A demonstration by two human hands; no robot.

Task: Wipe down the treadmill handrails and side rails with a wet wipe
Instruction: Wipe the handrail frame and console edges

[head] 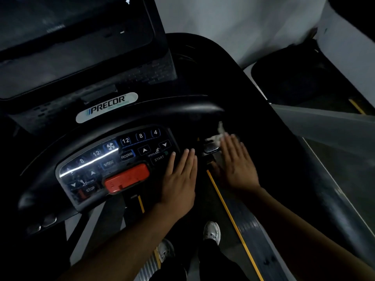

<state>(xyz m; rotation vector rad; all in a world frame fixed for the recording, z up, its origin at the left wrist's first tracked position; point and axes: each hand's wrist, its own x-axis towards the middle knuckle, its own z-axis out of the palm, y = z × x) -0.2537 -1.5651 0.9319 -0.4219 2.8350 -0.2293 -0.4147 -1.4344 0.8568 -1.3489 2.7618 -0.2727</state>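
Both your hands lie flat with fingers straight and close together, gripping nothing. Your left hand point(179, 179) rests on the right end of the console point(85, 165), fingertips just beside the START button point(159, 158). Your right hand point(236, 165) reaches further right, its fingertips on the white wet wipe point(219, 132). The wipe sits bunched just beyond a shiny metal grip pad point(210, 148), near the right end of the curved black handrail point(178, 110). Blur hides how firmly you press.

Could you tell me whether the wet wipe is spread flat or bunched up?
Bunched up: the wet wipe is a crumpled white lump just beyond the right hand.
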